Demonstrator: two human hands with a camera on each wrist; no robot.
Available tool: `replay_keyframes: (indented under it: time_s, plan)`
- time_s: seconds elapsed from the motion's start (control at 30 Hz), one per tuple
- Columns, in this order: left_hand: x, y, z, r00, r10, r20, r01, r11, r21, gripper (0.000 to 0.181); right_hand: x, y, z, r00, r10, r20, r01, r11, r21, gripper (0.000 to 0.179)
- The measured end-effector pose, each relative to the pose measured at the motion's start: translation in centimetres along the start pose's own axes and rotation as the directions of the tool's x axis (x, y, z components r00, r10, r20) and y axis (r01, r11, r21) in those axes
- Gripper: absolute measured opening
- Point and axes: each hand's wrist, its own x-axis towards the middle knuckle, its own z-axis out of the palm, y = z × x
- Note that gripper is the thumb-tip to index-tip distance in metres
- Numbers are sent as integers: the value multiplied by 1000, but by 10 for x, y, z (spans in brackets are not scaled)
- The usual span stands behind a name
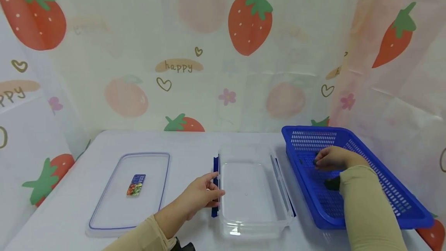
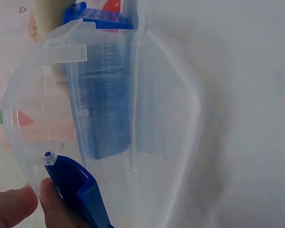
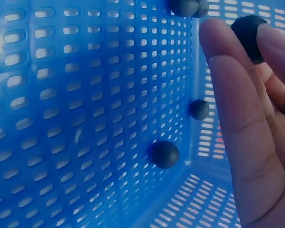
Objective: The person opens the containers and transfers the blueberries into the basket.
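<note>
My right hand (image 1: 331,158) reaches into the blue basket (image 1: 386,181) and pinches a dark round blueberry (image 3: 247,40) between thumb and fingers. Below that hand, other blueberries (image 3: 164,154) lie on the basket's mesh floor. At the left side of a clear plastic box (image 1: 256,226), my left hand (image 1: 200,195) grips the rim beside a blue latch (image 2: 78,190), with thumb and fingers on either side of the edge. The box stands without its lid, and no contents show inside.
A clear lid (image 1: 115,189) with a blue seal lies flat left of the box, bearing a small printed label (image 1: 136,185). The basket stands close to the box's right side. A strawberry-print curtain (image 1: 223,49) hangs behind the white table (image 1: 195,142).
</note>
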Motion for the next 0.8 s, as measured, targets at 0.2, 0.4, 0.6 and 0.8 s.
replay_keyframes:
  time_s: [0.2, 0.4, 0.6, 0.8]
  plan:
    - [0, 0, 1, 1000, -5, 5, 5, 1000, 8, 74, -6, 5, -3, 999, 12, -34, -12, 1000, -10, 25]
    - [0, 1, 2, 1000, 0, 12, 0, 1000, 2, 74, -11, 4, -5, 999, -12, -51, 12, 1000, -1, 22]
    - [-1, 3, -6, 999, 13, 43, -14, 1000, 27, 72, -7, -10, -8, 991, -106, -86, 106, 994, 2, 25]
    - [-4, 15, -35, 999, 34, -37, -26, 981, 190, 64, -9, -51, -5, 930, -249, -269, 216, 965, -145, 39]
